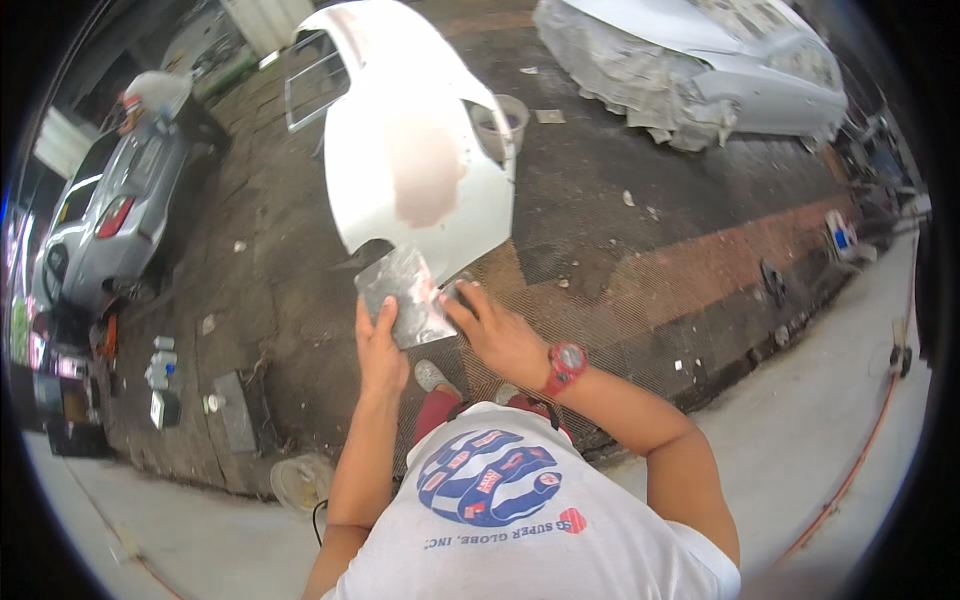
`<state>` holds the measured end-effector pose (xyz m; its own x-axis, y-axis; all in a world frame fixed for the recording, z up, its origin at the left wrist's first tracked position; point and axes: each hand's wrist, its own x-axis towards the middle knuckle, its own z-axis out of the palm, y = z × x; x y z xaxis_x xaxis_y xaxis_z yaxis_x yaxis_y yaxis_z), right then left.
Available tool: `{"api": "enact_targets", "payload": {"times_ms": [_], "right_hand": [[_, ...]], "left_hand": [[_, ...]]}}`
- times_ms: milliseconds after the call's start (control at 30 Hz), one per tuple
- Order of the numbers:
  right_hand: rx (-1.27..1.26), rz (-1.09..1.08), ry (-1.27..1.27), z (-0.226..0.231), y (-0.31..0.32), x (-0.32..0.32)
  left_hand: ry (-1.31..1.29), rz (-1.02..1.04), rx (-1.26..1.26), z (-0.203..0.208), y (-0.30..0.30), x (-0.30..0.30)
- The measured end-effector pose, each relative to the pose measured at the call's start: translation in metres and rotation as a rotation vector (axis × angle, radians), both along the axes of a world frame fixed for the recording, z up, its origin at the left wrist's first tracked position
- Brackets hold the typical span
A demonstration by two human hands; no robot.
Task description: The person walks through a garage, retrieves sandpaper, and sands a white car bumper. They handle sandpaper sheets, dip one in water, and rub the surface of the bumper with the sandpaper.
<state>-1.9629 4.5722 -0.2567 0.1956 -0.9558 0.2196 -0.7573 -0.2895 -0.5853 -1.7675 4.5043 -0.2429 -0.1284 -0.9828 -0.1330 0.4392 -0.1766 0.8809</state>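
Note:
My left hand [380,345] grips a flat grey metal plate [400,285] by its near left edge, thumb on top. Pinkish-white smears of paste mark the plate's right half. At the plate's right edge, my right hand [497,328] is closed, its fingertips together over the smears; whatever they pinch is too small and blurred to name. A red watch circles that wrist. Just beyond the plate stands a white car body panel [365,150] with a window opening and a wheel-arch cutout. A large dull brownish patch [427,175] covers its middle.
A masked silver car [770,95] stands at the far right, and a silver car [130,200] at the left. Behind the panel is a bucket [512,118]. Bottles [160,370] and a grey slab [236,412] lie left. An orange hose [850,470] runs along the right.

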Motion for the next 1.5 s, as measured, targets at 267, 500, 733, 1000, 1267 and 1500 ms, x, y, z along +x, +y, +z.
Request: {"api": "enact_targets", "payload": {"times_ms": [267,500,733,1000,1267,1500], "right_hand": [[-0.181,0.038,0.297,0.023,0.011,-0.021],[-0.194,-0.034,0.238,0.018,0.01,-0.02],[-0.226,0.152,0.214,0.046,0.029,-0.021],[0.023,-0.139,0.094,-0.015,0.013,-0.019],[0.275,0.072,-0.886,0.021,0.015,-0.008],[0.572,0.029,-1.133,0.001,0.019,-0.018]], "left_hand": [[-0.308,0.01,-0.07,-0.014,-0.004,0.006],[-0.488,-0.159,-0.202,-0.01,0.007,-0.001],[-0.139,0.113,-0.088,-0.009,-0.012,0.011],[-0.079,-0.089,0.038,0.006,0.004,-0.018],[-0.01,-0.05,0.149,0.006,0.004,-0.015],[-0.25,0.085,-0.102,-0.017,-0.011,-0.007]]}}
